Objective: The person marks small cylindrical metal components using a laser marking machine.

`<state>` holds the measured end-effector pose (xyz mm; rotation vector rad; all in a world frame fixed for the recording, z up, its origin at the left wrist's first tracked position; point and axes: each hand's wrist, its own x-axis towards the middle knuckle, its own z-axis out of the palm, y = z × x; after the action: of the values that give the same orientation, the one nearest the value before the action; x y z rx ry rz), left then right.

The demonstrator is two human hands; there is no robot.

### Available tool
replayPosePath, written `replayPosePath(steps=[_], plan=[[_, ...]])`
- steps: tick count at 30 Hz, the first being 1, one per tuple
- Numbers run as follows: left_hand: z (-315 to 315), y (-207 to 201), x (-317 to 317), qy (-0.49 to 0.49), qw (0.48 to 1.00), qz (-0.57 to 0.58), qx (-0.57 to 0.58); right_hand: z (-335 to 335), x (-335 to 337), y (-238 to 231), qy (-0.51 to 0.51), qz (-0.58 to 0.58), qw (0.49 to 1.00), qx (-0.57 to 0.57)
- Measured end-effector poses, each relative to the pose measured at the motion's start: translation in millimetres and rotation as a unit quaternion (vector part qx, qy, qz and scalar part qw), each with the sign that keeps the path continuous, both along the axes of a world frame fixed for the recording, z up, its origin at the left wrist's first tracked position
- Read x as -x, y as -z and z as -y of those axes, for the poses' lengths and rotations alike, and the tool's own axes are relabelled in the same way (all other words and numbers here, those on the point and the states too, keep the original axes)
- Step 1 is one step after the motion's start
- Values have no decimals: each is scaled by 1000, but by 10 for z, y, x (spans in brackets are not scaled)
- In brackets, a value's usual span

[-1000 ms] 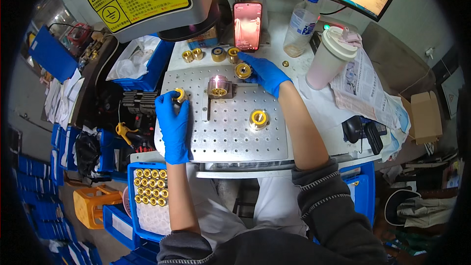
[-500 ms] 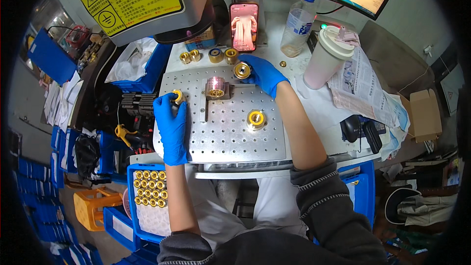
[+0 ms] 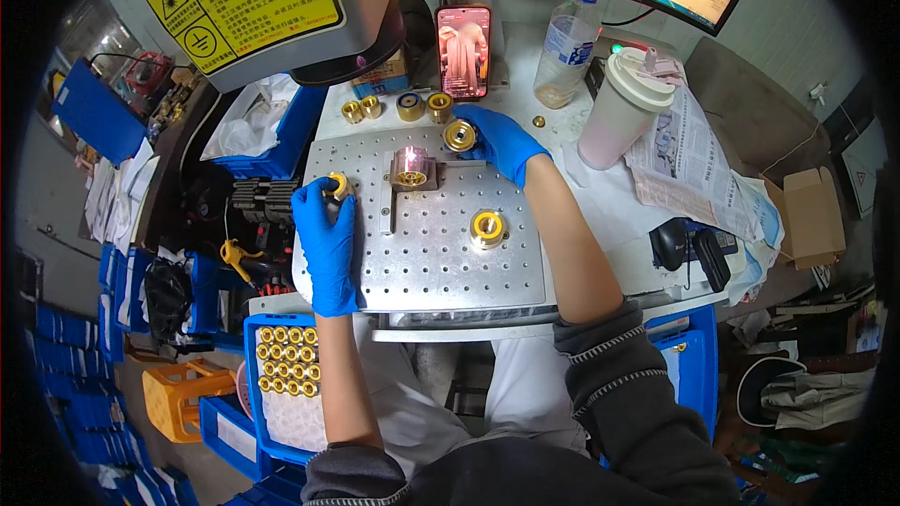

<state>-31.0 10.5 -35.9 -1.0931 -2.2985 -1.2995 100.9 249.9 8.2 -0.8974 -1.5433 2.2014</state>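
My left hand (image 3: pixel 324 242), in a blue glove, pinches a small yellow ring-shaped part (image 3: pixel 337 186) over the left side of a perforated metal plate (image 3: pixel 422 272). In a blue glove too, my right hand (image 3: pixel 507 144) grips a round brass fitting (image 3: pixel 459 136) near the plate's back edge. Between the hands, another round fitting (image 3: pixel 411 168) sits against a metal stop block on the plate, with a bright pinkish glow on its top. A fitting with a yellow ring (image 3: pixel 488 228) stands on the plate's right part.
Above left hangs a grey machine head (image 3: pixel 366 37) with a yellow warning label. Several brass fittings (image 3: pixel 410 107) line the back, by an upright phone (image 3: pixel 463 52). A bottle (image 3: pixel 568 47) and a lidded cup (image 3: pixel 626 108) stand right. A blue tray (image 3: pixel 289 412) of fittings is below left.
The glow on the fitting at the stop block has shifted and brightened. Both hands keep almost the same place and hold.
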Motion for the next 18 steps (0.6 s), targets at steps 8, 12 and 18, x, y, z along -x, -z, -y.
replayPosePath(steps=[8,12,18], plan=[[-4,-58,-52,12,999,47,-21,-26,3,50,-10,-9,1000,-16],[0,-80,-76,13,998,58,-25,28,-13,-2,1,-18,1000,-3],[-20,-63,-70,9,999,16,-41,-12,-13,21,-9,-22,1000,-4]])
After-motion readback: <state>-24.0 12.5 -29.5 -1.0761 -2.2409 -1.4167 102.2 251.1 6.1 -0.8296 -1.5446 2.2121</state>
